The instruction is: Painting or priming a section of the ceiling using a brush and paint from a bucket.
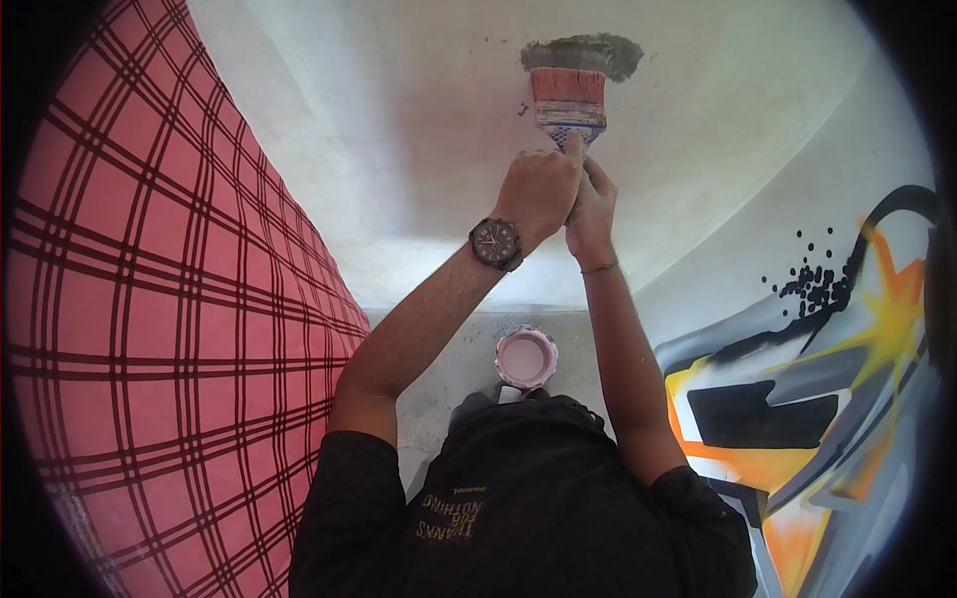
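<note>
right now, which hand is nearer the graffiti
Right. The right hand is at the brush, left of the graffiti and apart from it; the left hand, also at the brush, is beside it and farther left.

Two hands — one left hand (538, 194), one right hand (594, 211) — and one each of these: flat paintbrush (568, 95), wristwatch (494, 243), thin bracelet (599, 268), paint bucket (501, 366), black T-shirt (558, 488), graffiti mural (763, 414), pink plaid surface (189, 299), dark-grey wall patch (613, 50).
</note>
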Demonstrator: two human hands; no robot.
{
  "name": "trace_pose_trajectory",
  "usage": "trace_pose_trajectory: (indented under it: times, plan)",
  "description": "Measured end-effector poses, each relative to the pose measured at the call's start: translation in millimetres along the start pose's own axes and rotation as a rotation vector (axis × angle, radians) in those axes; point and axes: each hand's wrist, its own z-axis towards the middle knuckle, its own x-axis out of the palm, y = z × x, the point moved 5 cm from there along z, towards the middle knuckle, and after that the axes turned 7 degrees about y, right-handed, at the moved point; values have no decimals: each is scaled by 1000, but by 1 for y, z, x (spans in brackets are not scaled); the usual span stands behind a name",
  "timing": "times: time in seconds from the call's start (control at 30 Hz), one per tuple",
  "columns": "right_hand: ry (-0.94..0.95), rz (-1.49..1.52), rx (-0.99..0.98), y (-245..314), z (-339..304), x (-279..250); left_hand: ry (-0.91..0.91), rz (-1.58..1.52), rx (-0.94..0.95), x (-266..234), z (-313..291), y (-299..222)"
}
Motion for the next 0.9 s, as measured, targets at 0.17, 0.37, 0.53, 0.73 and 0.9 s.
trace_pose_trajectory:
  times: [0.17,0.37,0.53,0.73,0.9]
  plan:
    - [-70,17,99,-39,-22,-11,-16,-59,-75,23,-20,11]
    - [-105,55,295,-61,-53,-17,183,13,-64,58,-41,20]
    - [-42,114,507,-83,-67,-12,171,25,-66,65,-60,28]
    - [-12,48,335,-26,-30,7,40,28,-63,14,-30,20]
    - [25,-38,257,35,-17,22,20,88,-4,-19,1,-2]
